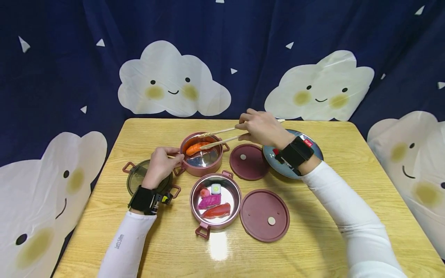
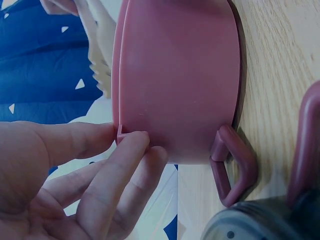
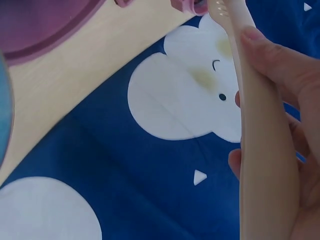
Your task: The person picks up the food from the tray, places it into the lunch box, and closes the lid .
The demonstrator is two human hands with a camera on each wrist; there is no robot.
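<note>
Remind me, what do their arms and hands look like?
Left sleeve and right sleeve are white, the left with dark lettering. Left wristband and right wristband are black, the right with a red label. Left hand and right hand are bare.

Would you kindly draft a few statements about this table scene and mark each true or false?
The right hand has its grip on the tongs. True.
The left hand has its grip on a lid. False: it pinches the far pot at the rim.
The purple piece lies in the near pot. True.
The orange piece lies in the near pot. False: it is in the far pot.
The two maroon lids lie apart. True.
</note>
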